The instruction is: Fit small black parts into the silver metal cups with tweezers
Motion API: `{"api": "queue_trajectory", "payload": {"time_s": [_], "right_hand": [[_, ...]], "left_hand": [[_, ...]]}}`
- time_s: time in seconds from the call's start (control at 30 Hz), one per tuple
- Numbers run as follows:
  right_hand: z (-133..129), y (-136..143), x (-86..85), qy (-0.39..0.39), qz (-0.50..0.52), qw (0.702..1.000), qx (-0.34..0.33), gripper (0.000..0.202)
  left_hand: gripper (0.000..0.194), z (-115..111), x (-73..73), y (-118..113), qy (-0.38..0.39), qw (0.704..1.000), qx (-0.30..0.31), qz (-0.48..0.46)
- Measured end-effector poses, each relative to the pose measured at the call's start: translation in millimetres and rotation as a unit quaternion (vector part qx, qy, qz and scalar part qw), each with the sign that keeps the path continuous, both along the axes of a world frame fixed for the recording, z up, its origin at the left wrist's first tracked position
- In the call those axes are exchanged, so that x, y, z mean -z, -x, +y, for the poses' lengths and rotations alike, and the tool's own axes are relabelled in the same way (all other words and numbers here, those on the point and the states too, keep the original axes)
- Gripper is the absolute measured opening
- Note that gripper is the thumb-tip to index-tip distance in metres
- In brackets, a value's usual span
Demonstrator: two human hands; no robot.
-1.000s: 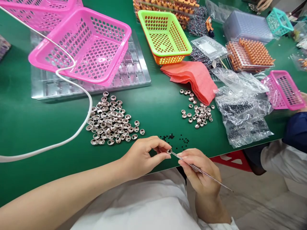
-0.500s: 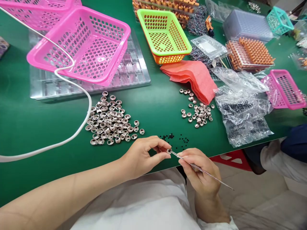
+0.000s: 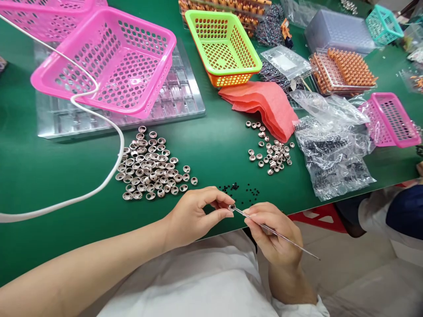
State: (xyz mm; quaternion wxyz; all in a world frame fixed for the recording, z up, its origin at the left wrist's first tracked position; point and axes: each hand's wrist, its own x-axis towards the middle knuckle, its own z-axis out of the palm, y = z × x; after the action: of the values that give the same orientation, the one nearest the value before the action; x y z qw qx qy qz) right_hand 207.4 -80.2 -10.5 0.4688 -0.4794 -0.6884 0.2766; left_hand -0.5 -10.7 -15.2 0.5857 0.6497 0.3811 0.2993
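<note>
Between thumb and fingertips, my left hand pinches a small silvery metal cup near the table's front edge. My right hand grips a thin metal rod like a pen. The rod's upper end meets the cup at its opening; the contact itself is too small to make out. Just beyond my fingers lie tiny black pieces. A large pile of similar metal cups spreads to the left, and a smaller group of cups lies to the right.
A pink basket stands on a clear plastic tray, crossed by a white cable. Farther back are a green basket, red cloths and plastic bags. Part of another person shows at right.
Both hands keep the same hold on the cup and rod. The whole view has shifted slightly, and more of the other person shows at the right edge.
</note>
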Motion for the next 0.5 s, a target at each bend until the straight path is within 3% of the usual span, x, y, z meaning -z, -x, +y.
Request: {"api": "queue_trajectory", "payload": {"time_s": [0.5], "right_hand": [[-0.2, -3.8, 0.1, -0.036, -0.046, 0.998, -0.015, 0.035]], "left_hand": [[0.007, -0.1, -1.9, -0.3, -0.008, 0.999, 0.010, 0.031]]}}
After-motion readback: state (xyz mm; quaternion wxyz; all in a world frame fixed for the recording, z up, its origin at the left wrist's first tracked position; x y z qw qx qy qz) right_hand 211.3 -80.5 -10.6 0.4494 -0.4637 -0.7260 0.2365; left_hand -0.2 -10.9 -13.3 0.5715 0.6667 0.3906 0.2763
